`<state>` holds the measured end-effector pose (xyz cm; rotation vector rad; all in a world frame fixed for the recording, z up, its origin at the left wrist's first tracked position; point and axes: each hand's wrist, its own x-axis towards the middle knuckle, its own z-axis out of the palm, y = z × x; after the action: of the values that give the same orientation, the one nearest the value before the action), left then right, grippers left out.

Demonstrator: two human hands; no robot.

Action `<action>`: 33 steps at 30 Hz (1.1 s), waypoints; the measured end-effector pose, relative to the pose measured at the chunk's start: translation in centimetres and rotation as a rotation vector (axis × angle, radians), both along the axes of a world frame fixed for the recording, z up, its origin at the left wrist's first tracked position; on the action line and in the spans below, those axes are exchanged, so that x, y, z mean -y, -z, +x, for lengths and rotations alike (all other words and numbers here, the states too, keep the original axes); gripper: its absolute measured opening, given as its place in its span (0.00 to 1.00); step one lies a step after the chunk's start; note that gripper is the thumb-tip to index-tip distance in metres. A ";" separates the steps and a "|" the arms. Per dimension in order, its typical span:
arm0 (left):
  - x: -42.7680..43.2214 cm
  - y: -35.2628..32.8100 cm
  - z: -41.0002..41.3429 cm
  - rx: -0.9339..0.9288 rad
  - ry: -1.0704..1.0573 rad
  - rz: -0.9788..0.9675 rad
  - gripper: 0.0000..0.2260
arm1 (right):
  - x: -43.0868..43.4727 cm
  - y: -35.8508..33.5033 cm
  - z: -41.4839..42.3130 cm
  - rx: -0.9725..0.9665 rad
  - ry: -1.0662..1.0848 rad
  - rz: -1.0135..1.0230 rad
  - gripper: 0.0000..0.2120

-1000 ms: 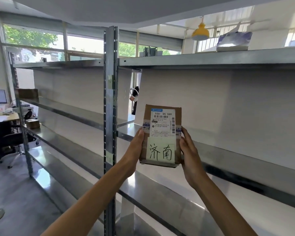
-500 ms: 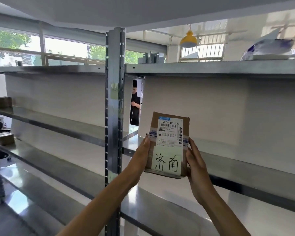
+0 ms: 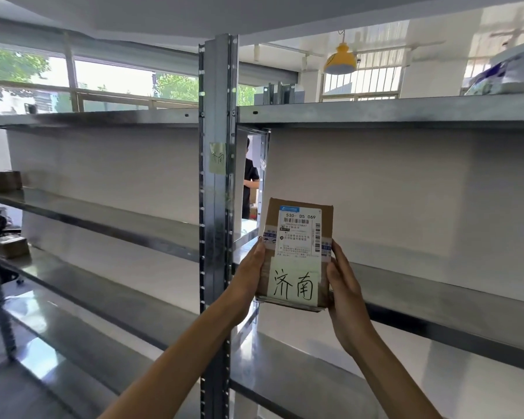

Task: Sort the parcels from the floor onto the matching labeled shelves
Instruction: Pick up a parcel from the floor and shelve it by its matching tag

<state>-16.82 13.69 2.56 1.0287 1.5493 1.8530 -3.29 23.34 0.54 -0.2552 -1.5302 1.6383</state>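
Holding a box upright at centre frame, both hands clamp it by its sides: left hand on the left edge, right hand on the right edge, thumbs at the front, the other fingers hidden behind it. The box is in the air, in front of the middle shelf at right, not resting on it. A white label covers the box's upper half and a pale note with two handwritten characters the lower half. Just left of the box stands a metal post with a small sticker higher up, its characters faint. Two brown cartons sit on shelves at the far left edge. On the top shelf, upper right, lies a bag. Through the gap beside the post, a person in black. A yellow lamp hangs top centre-right, in front of windows.
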 end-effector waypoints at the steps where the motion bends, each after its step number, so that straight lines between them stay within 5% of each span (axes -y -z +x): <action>1: -0.2 0.0 0.0 0.000 0.002 0.004 0.15 | -0.3 -0.1 0.0 0.005 0.000 0.006 0.21; 33: -3.3 -2.3 -7.0 -0.057 0.113 0.086 0.15 | -3.2 -1.7 -6.8 0.009 0.144 0.078 0.18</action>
<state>-23.80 16.97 4.89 1.1925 1.4235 1.8409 -10.07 26.51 2.19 -0.3233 -1.5428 1.4636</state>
